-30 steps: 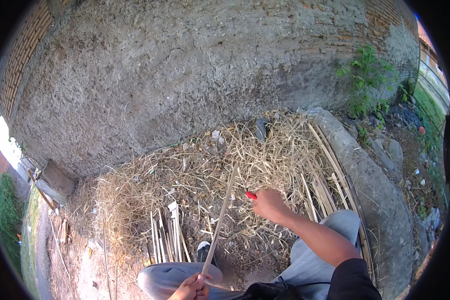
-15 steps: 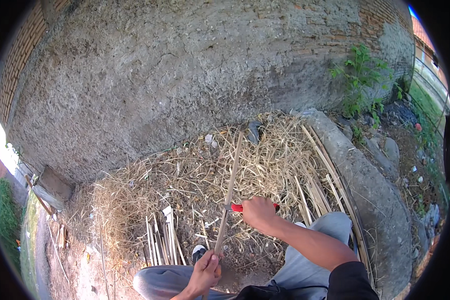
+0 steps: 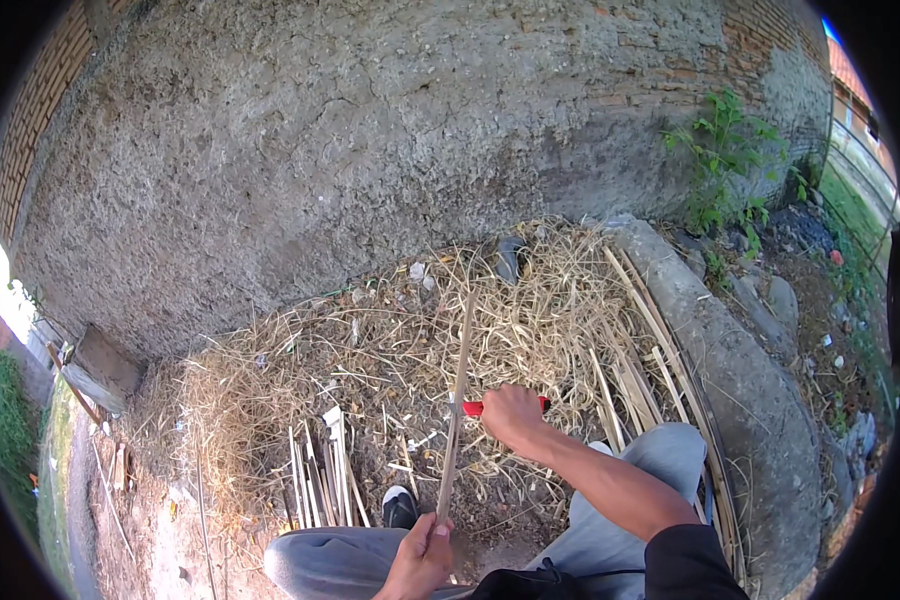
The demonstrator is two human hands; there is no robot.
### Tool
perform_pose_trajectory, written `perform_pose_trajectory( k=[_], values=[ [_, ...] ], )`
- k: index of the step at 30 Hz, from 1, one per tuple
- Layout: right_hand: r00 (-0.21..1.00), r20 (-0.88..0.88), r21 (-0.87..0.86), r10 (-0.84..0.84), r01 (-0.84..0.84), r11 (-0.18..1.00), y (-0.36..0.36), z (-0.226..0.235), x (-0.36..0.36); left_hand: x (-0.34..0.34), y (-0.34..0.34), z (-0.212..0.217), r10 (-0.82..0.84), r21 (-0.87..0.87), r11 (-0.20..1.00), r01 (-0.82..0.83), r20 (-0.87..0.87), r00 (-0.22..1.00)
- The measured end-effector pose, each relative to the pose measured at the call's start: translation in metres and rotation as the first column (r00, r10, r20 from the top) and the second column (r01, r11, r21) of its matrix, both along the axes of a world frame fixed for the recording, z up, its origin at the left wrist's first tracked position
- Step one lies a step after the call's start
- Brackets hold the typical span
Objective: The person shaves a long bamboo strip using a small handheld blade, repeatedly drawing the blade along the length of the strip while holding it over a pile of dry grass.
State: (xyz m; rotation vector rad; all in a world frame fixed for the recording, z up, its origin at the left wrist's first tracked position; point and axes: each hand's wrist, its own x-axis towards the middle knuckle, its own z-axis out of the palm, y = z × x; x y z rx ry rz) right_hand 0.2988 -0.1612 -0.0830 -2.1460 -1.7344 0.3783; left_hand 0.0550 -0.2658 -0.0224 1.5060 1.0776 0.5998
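Head view looks down on a seated person's two bare hands working a long bamboo strip (image 3: pixel 458 385) over a heap of dry shavings (image 3: pixel 370 360). Left hand (image 3: pixel 420 560) sits low, its fingers (image 3: pixel 432 532) wrapped together around the near end of the strip, clamped on it just above the grey-trousered left knee (image 3: pixel 320 560). From those fingers the strip runs up and away, slightly tilted, its far tip ending among the straw near a dark scrap (image 3: pixel 508 258).

Right hand (image 3: pixel 513 415) is farther out, its fingers closed tight on a red-handled knife (image 3: pixel 475 407); the red grip shows on both sides of the fist. On the side of the fingers toward the strip, the knife meets the strip about midway along its length; the blade itself is too small to make out clearly.

Just to the left of the left-hand fingers, a black and white shoe (image 3: pixel 400 505) rests on the ground, and beyond it a bundle of cut pale slats (image 3: pixel 320 480) lies in the shavings. To the right of the right-hand fingers, more long bamboo strips (image 3: pixel 640 370) lie along a curved concrete kerb (image 3: pixel 740 370). Beyond both hands rises a rough plastered wall (image 3: pixel 370 150), with a green weed (image 3: pixel 720 160) at its right end.
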Motion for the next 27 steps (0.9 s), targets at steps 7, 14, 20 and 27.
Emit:
perform_pose_trajectory(
  k=[7, 14, 20, 27],
  values=[
    [0.996, 0.010, -0.024, -0.083, 0.083, 0.996, 0.016, -0.013, 0.014, -0.009, -0.005, -0.005, -0.031, 0.005, 0.999, 0.031, -0.051, 0.998],
    [0.981, -0.049, -0.070, -0.187, 0.183, 0.981, 0.025, -0.020, 0.040, -0.027, -0.027, 0.024, -0.081, -0.236, 0.970, 0.066, -0.053, 0.995],
    [0.991, 0.008, -0.126, -0.133, 0.133, 0.983, 0.024, -0.027, 0.033, -0.040, -0.036, 0.018, -0.121, -0.090, 0.990, 0.110, -0.123, 0.985],
    [0.984, -0.001, -0.073, -0.177, 0.177, 0.982, 0.033, -0.049, 0.040, -0.051, -0.043, 0.014, -0.147, -0.117, 0.984, 0.134, -0.110, 0.983]
  ],
)
